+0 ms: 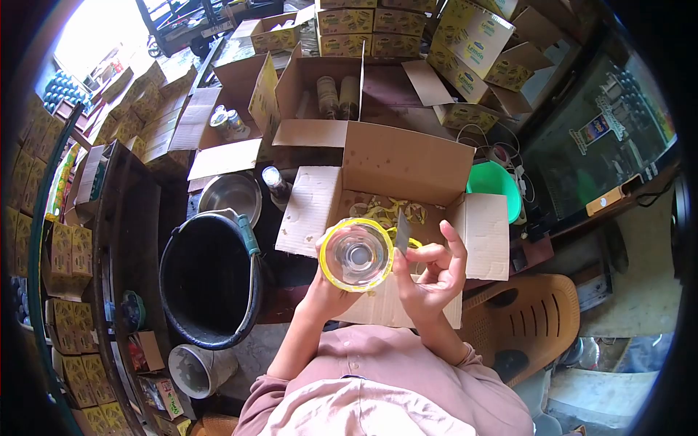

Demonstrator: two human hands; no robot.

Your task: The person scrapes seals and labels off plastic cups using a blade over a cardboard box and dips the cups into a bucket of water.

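My left hand (325, 289) is wrapped round a clear cup-like container (358, 254) with a yellow rim, its round opening facing me. Between the thumb and fingers of my right hand (430, 285) is a flat grey blade (403, 231), pointing up beside the rim. A yellow strip (414, 243) curls just behind the blade; whether it is still joined to the rim I cannot tell. Beneath both hands, an open cardboard box (407, 156) holds several curled yellow strips (385, 206).
A black bucket (171, 280) and a metal bowl (231, 190) stand left, beside a small jar (275, 179). A green basin (494, 190) is right of the box, above an orange plastic chair (538, 320). Open cartons with containers (327, 98) stand behind.
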